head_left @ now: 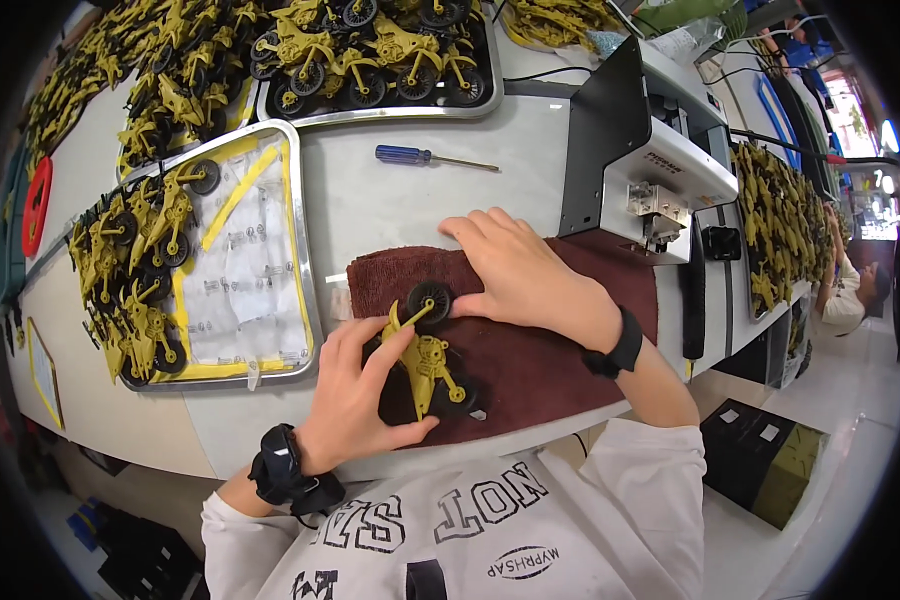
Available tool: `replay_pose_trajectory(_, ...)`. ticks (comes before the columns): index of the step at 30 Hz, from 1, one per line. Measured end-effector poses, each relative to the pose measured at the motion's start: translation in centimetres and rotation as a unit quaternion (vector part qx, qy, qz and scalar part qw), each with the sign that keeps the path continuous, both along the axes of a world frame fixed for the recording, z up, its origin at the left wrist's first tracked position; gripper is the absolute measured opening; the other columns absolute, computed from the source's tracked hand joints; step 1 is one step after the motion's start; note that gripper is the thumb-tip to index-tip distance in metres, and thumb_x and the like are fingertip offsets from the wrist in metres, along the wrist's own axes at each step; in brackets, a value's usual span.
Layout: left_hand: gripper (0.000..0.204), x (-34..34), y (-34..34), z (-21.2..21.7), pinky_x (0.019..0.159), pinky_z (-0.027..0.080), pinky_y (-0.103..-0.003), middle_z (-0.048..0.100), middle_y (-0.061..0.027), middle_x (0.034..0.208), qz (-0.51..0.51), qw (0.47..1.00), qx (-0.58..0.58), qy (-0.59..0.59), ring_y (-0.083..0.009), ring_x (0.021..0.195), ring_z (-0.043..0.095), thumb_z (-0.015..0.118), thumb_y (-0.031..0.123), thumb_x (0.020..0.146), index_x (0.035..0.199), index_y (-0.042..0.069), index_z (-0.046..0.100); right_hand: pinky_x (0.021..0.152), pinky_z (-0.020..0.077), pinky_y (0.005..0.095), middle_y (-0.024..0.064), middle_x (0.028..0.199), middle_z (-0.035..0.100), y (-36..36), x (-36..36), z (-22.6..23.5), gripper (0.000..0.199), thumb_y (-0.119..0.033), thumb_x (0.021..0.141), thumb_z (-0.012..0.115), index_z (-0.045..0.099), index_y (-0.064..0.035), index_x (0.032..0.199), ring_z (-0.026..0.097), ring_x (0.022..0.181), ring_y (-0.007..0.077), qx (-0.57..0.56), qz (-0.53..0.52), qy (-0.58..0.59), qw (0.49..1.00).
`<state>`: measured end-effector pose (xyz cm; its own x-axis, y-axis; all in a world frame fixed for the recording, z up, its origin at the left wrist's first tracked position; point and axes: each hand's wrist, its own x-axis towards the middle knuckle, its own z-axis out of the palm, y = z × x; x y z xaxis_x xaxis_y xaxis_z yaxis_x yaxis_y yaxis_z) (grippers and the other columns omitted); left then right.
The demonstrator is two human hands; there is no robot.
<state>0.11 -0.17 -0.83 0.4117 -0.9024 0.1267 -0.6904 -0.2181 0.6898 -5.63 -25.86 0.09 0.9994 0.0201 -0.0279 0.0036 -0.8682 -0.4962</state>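
A yellow toy motorcycle [425, 368] with black wheels lies on its side on a dark red cloth [540, 375]. My left hand [355, 395] grips its body from the left, the index finger at the fork end and the thumb at the other end. Against the black wheel [429, 302] at the top rests the thumb of my right hand [520, 270]. That hand's other fingers are stretched out over the cloth's far edge, with nothing between them. A screwdriver [405, 155] with a blue handle lies beyond my hands.
At left stands a metal-rimmed tray [305, 260] partly filled with toy motorcycles. Another full tray [390, 115] is at the back. A black and white machine [660, 185] borders the cloth on the right. Further right are piled yellow parts [785, 225] and another person's arm [832, 245].
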Motion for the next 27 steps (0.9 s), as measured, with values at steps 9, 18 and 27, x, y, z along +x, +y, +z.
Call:
replay_pose_trajectory(9,0.094,-0.7,-0.6,1.1,0.11,0.021,-0.06,0.041,-0.0201,0.144,-0.1,0.991,0.056,-0.069,-0.0411,0.132,0.036,0.082,0.061,0.061,0.136,0.011,0.053,0.085,0.0489,0.0423,0.0104,0.104,0.058,0.4,-0.5,0.8,0.037,-0.016,0.071,0.08,0.06,-0.0058,0.101,0.057,0.102,0.0308,-0.055,-0.036,-0.09,0.994)
replay_pose_trajectory(18,0.066,5.0,-4.8,3.0,0.104,0.036,-0.046,0.047,-0.0219,0.132,-0.006,0.987,0.075,-0.143,-0.0422,0.123,0.043,0.07,0.013,0.08,0.14,0.001,0.044,0.08,0.0489,0.0412,0.0121,0.096,0.06,-11.1,-6.0,12.7,0.047,-0.037,0.072,0.081,0.062,-0.0038,0.099,0.059,0.093,0.0313,-0.265,-0.174,-0.221,0.922)
replay_pose_trajectory(27,0.028,6.3,-7.7,0.8,0.079,0.045,-0.044,0.053,-0.0146,0.095,-0.051,0.99,0.082,-0.099,-0.0351,0.092,0.052,0.067,0.004,0.073,0.099,0.001,0.058,0.054,0.0505,0.0371,0.0086,0.085,0.054,-15.7,-4.7,9.0,0.056,-0.06,0.075,0.073,0.057,-0.0074,0.087,0.065,0.065,0.0273,-0.362,-0.114,-0.205,0.902)
